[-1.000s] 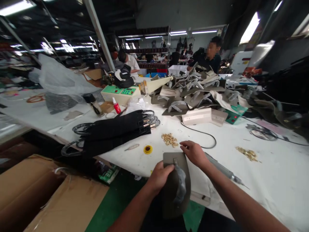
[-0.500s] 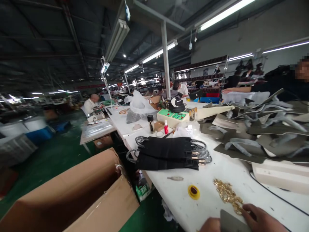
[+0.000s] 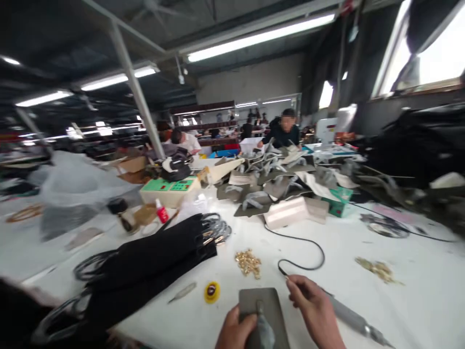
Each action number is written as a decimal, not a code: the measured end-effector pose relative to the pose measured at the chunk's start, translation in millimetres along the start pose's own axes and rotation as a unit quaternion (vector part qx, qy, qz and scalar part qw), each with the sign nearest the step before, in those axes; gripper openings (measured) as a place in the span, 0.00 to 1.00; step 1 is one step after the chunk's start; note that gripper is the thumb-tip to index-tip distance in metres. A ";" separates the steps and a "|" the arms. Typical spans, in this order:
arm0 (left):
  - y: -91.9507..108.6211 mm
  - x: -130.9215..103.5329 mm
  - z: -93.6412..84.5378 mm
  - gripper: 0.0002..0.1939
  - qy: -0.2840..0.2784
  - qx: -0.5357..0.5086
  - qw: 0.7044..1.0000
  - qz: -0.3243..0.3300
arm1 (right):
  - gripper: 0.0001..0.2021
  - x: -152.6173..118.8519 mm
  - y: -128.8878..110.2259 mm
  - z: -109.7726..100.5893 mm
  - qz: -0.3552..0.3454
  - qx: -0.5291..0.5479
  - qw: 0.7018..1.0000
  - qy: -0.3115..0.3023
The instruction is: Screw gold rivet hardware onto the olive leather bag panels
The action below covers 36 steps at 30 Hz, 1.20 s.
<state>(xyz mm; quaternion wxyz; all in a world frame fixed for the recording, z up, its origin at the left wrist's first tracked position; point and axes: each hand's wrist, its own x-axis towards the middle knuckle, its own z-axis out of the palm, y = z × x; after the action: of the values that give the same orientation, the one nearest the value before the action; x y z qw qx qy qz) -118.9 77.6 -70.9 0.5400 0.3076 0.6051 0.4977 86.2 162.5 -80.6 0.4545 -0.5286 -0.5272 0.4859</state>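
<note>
My left hand holds a dark grey flat piece by its left side, at the bottom centre. A shiny greyish strip lies on that piece. To its right, my right hand has thumb and forefinger pinched together; what they hold, if anything, is too small to name. A grey pen-shaped power tool lies beside and partly behind this hand. Small gold metal parts form a pile beyond the grey piece. A yellow spool and a small pointed tool lie to the left.
Black straps with looped handles cover the table's left side. Behind are a green-topped machine, a red bottle and heaped grey pieces. More gold parts lie at right. A person is across the table.
The view has swung right, bringing the power tool and the second gold pile into sight. The grey piece and both hands show more fully. My right hand is now away from the gold parts.
</note>
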 end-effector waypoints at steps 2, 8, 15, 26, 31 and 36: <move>9.4 2.3 7.5 0.24 0.013 0.001 1.000 0.012 | 0.25 -10.0 -12.1 -3.3 0.009 0.041 0.999 -0.003; 47.4 -18.5 42.2 0.23 0.014 -0.028 0.999 0.041 | 0.20 -41.8 -66.4 -22.7 0.004 0.101 0.994 -0.037; 79.0 -40.1 68.0 0.23 -0.003 0.076 0.984 0.158 | 0.16 -44.4 -94.8 -27.1 -0.081 0.077 0.993 -0.047; 75.2 -53.0 70.5 0.24 0.002 0.229 0.935 0.273 | 0.07 -48.4 -103.8 -31.3 -0.199 0.015 0.979 -0.042; 71.8 -57.3 70.1 0.24 0.009 0.232 0.928 0.290 | 0.06 -54.1 -105.0 -31.3 -0.225 -0.043 0.973 -0.008; 71.1 -60.6 71.7 0.23 0.024 0.233 0.926 0.296 | 0.09 -61.2 -105.6 -30.4 -0.247 -0.048 0.968 -0.002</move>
<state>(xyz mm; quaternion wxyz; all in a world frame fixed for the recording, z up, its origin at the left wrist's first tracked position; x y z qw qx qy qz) -48.1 64.2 22.2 0.2665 0.5780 0.5982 0.4870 105.8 105.6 29.8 0.5333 -0.4019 -0.6653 0.3340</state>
